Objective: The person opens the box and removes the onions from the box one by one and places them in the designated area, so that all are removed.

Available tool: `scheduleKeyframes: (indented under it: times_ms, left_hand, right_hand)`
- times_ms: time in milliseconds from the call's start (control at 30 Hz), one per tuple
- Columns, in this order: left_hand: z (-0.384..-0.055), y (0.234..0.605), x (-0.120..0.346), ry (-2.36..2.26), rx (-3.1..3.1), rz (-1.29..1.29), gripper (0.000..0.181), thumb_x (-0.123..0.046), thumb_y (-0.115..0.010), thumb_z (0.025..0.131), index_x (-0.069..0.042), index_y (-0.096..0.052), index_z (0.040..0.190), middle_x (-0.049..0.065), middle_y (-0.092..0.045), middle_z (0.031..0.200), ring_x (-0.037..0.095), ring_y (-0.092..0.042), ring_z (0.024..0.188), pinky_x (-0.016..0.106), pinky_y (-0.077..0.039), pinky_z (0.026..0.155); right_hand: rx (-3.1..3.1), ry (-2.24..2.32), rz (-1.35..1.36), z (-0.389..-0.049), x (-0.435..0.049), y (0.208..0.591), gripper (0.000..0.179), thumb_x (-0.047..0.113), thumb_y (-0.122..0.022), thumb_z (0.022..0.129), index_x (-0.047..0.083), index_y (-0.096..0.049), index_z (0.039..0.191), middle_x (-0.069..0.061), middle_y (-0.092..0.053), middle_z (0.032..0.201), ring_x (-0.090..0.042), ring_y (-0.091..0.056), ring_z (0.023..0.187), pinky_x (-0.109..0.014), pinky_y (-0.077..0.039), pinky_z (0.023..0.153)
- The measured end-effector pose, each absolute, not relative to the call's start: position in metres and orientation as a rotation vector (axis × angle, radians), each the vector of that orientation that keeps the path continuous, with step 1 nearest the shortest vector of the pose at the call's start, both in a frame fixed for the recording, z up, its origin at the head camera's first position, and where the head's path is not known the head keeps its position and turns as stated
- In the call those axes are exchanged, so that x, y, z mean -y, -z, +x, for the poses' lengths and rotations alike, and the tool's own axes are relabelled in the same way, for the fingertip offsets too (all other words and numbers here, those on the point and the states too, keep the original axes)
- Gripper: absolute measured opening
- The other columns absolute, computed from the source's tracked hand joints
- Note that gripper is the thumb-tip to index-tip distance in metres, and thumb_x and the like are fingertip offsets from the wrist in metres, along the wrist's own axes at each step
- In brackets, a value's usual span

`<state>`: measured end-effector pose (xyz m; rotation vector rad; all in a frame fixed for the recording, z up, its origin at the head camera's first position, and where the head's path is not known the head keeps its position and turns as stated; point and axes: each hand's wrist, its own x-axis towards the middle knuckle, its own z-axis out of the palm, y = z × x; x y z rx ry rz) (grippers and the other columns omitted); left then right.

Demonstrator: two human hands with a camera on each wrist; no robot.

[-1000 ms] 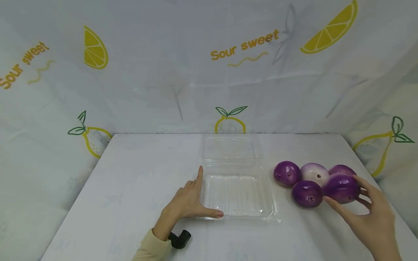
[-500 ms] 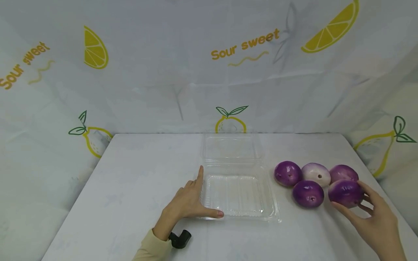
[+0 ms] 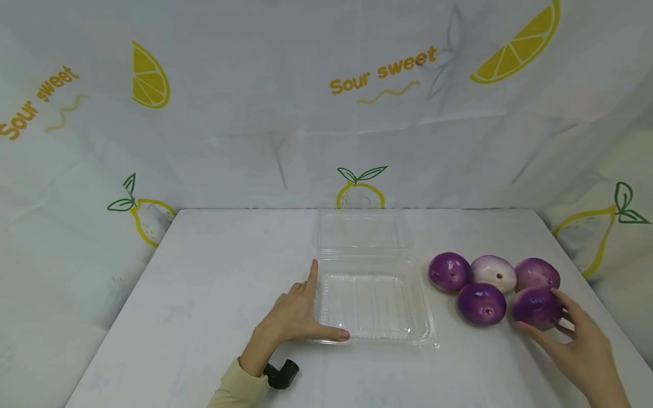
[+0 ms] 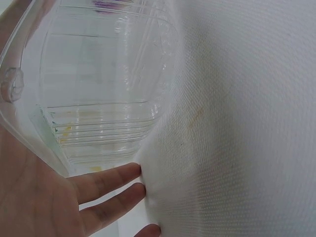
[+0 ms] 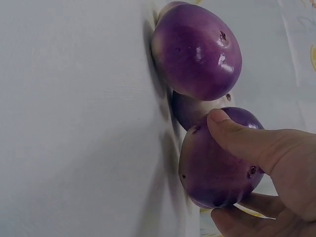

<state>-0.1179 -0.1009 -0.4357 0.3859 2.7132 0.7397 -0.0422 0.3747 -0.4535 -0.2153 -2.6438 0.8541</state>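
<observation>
My right hand (image 3: 579, 345) grips a glossy purple round fruit (image 3: 535, 310) between thumb and fingers; in the right wrist view the thumb lies across this fruit (image 5: 217, 168). Whether it touches the table is hard to tell. Several similar fruits are grouped beside it: a dark purple one (image 3: 481, 304) at left, a pale whitish one (image 3: 494, 273) behind, and others. My left hand (image 3: 293, 314) rests at the near left corner of a transparent plastic clamshell box (image 3: 431, 334), index finger straight along its left side, thumb along its front edge. The box's lid (image 3: 362, 232) is folded back.
A white-covered table (image 3: 214, 272) stands before a cloth backdrop (image 3: 255, 113) printed with lemons and words. By the left wrist is a small black object (image 3: 282, 374), perhaps part of a wrist mount. No fruit lies in the box.
My right hand has drawn its fruit rightward, apart from the dark purple one, then lowered it slightly toward the near side and turned it. The left hand and box have stayed still.
</observation>
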Motion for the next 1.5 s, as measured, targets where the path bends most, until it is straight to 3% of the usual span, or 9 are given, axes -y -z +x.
scheduleKeyframes:
  times_ms: [167,233,267,333,400,467,500,1067,1500]
  left_hand:
    - [-0.1180,0.4355,0.1007,-0.739,-2.714,0.389,0.156,-0.081,-0.082,0.055,-0.012,0.003,0.166,0.025,-0.051,0.151,0.037,-0.049,0.141,0.061,-0.045,0.108]
    - [-0.1180,0.4354,0.1008,-0.740,-2.712,0.390,0.155,-0.081,-0.082,0.055,-0.012,0.003,0.166,0.025,-0.051,0.151,0.037,-0.049,0.141,0.061,-0.045,0.108]
    - [-0.1180,0.4355,0.1008,-0.741,-2.712,0.391,0.155,-0.081,-0.082,0.055,-0.012,0.003,0.166,0.025,-0.051,0.151,0.037,-0.049,0.142,0.061,-0.045,0.109]
    - [-0.1179,0.4356,0.1009,-0.741,-2.711,0.392,0.155,-0.081,-0.083,0.055,-0.012,0.003,0.166,0.025,-0.051,0.151,0.037,-0.049,0.142,0.061,-0.044,0.109]
    - [-0.1179,0.4357,0.1010,-0.741,-2.713,0.395,0.155,-0.081,-0.082,0.056,-0.012,0.003,0.166,0.026,-0.051,0.151,0.037,-0.049,0.142,0.061,-0.045,0.109]
    - [-0.1178,0.4357,0.1010,-0.740,-2.716,0.398,0.155,-0.081,-0.082,0.056,-0.012,0.003,0.166,0.026,-0.051,0.151,0.038,-0.049,0.142,0.061,-0.045,0.108]
    - [-0.1178,0.4357,0.1011,-0.738,-2.717,0.401,0.155,-0.081,-0.082,0.056,-0.012,0.003,0.166,0.026,-0.051,0.151,0.038,-0.049,0.142,0.061,-0.045,0.108]
    - [-0.1181,0.4357,0.1005,-0.721,-2.726,0.403,0.156,-0.082,-0.082,0.056,-0.012,0.003,0.166,0.026,-0.051,0.151,0.038,-0.049,0.142,0.062,-0.046,0.107]
    - [-0.1175,0.4380,0.1020,-0.733,-2.734,0.427,0.156,-0.082,-0.081,0.056,-0.010,0.004,0.165,0.028,-0.054,0.147,0.040,-0.055,0.135,0.061,-0.049,0.104]
  right_hand:
    - [2.673,-0.813,-0.242,-0.0433,-0.3741,0.4559,0.095,0.016,-0.094,0.072,-0.010,-0.042,0.148,-0.044,-0.053,0.126,0.032,-0.014,0.095,0.010,-0.030,0.066]
    - [2.689,-0.802,-0.245,-0.0440,-0.3739,0.4556,0.096,0.017,-0.093,0.073,-0.010,-0.041,0.149,-0.045,-0.052,0.127,0.022,-0.038,0.099,0.010,-0.029,0.066]
    - [2.692,-0.798,-0.244,-0.0445,-0.3740,0.4556,0.096,0.018,-0.093,0.073,-0.010,-0.041,0.149,-0.045,-0.052,0.127,0.022,-0.038,0.099,0.010,-0.029,0.065]
    - [2.703,-0.794,-0.241,-0.0455,-0.3739,0.4547,0.097,0.019,-0.093,0.074,-0.011,-0.040,0.149,-0.045,-0.051,0.127,-0.006,-0.057,0.105,0.009,-0.028,0.065]
    - [2.708,-0.785,-0.234,-0.0463,-0.3737,0.4543,0.097,0.020,-0.092,0.075,-0.012,-0.039,0.149,-0.045,-0.050,0.128,-0.039,-0.055,0.107,0.009,-0.027,0.064]
    - [2.695,-0.796,-0.214,-0.0466,-0.3736,0.4547,0.096,0.018,-0.093,0.074,-0.013,-0.040,0.148,-0.045,-0.048,0.127,-0.040,-0.052,0.109,0.009,-0.027,0.064]
    - [2.692,-0.803,-0.208,-0.0468,-0.3734,0.4547,0.096,0.017,-0.092,0.074,-0.014,-0.040,0.148,-0.045,-0.047,0.128,-0.055,-0.045,0.109,0.010,-0.027,0.063]
    - [2.622,-0.832,-0.139,-0.0472,-0.3720,0.4600,0.098,0.010,-0.096,0.063,-0.008,-0.047,0.146,-0.044,-0.048,0.128,-0.057,-0.042,0.113,0.010,-0.028,0.066]
    - [2.667,-0.828,-0.156,-0.0487,-0.3701,0.4569,0.098,0.009,-0.095,0.065,-0.007,-0.045,0.148,-0.043,-0.045,0.130,-0.056,-0.041,0.114,0.010,-0.027,0.065]
